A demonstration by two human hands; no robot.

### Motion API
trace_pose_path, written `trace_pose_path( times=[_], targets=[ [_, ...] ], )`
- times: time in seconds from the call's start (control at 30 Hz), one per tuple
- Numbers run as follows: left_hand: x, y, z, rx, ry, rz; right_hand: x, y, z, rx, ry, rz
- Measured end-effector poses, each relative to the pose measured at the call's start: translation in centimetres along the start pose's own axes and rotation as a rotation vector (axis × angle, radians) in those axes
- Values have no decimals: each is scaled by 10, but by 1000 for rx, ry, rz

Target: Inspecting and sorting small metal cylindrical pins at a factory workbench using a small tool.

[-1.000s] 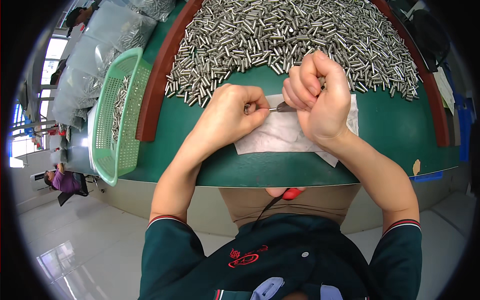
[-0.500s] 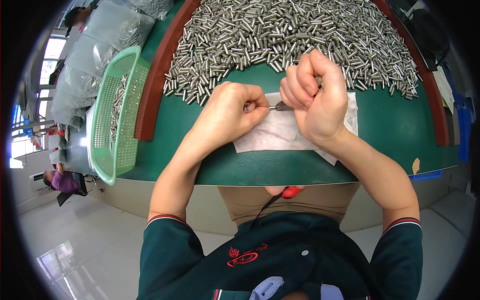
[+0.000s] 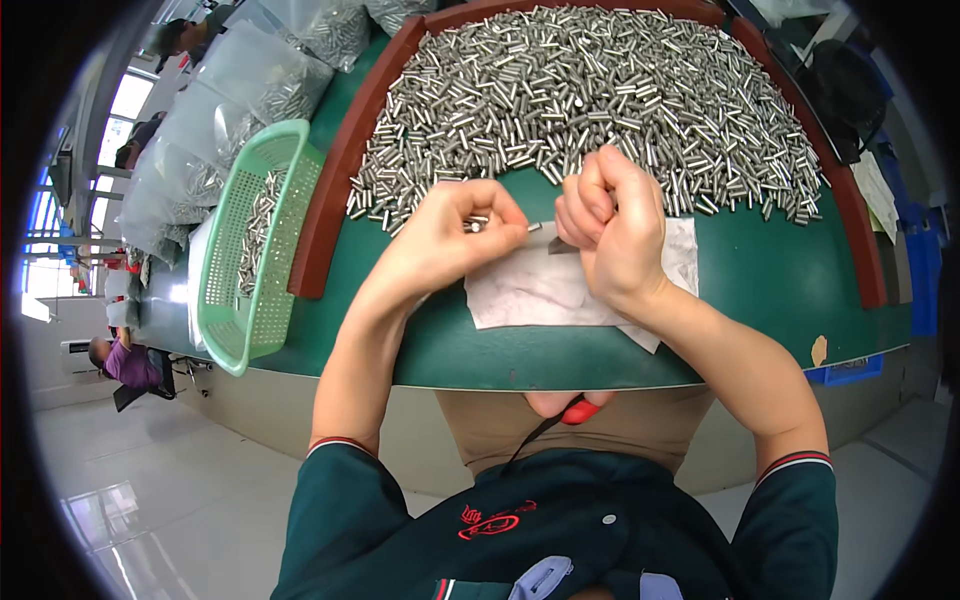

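Observation:
Between the thumb and fingertips of my left hand (image 3: 450,235) a short metal pin (image 3: 534,227) is pinched, its end pointing right. More shiny metal shows inside the curled fingers of that hand. My right hand (image 3: 618,240) is closed like a fist around a tool whose flat grey blade (image 3: 563,246) sticks out to the left; its handle is hidden in the fingers. The blade sits just right of the pin's end, with a small gap. Both hands hover over a stained white cloth (image 3: 545,300) lying on the green tabletop (image 3: 460,350).
A broad heap of metal pins (image 3: 600,100) spreads beyond my hands, bordered by reddish-brown rails (image 3: 335,220). At left stands a green perforated basket (image 3: 225,300) with pins inside, beside clear bags (image 3: 270,80) of pins. A person in purple (image 3: 130,362) sits far left.
The blade has moved from touching the pin's end to slightly apart from it. The view has shifted, so the table sits lower and more of the heap shows.

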State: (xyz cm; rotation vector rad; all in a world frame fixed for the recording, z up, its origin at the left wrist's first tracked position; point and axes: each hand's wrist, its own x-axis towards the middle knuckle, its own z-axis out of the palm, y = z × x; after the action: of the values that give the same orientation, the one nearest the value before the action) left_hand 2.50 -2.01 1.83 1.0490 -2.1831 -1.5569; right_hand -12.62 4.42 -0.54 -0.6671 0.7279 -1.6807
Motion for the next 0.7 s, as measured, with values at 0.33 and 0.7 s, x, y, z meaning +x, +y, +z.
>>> trace_pose_path(
  times=[0.33, 0.7],
  targets=[
    [11, -14, -25, -1196, 129, -39, 1, -1, 4, 1, 15, 14],
    [33, -36, -20, 720, 576, 410, 2, 0, 4, 8, -6, 14]
  ],
)
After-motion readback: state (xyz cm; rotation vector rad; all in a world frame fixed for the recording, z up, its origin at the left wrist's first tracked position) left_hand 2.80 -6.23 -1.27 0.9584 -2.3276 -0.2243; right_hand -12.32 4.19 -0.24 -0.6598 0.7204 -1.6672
